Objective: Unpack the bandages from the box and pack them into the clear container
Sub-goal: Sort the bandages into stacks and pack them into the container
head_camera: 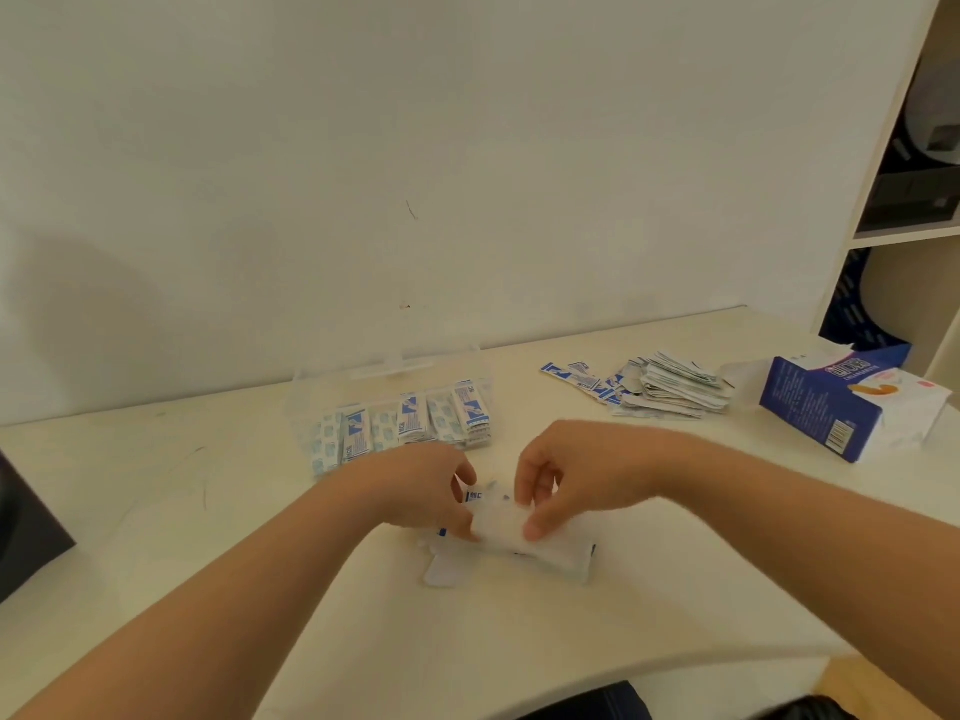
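Both hands meet at mid-bench: the left hand and right hand each pinch a white, blue-printed packet low over the bench; blur hides its detail. Just behind them the clear container sits open, with rows of bandages standing in it. Farther right lies a loose pile of wrapped strips, then the opened blue box. A dark object sits at the left edge, and a shelf at the far right.

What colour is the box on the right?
The box is blue and white, best in the head view.
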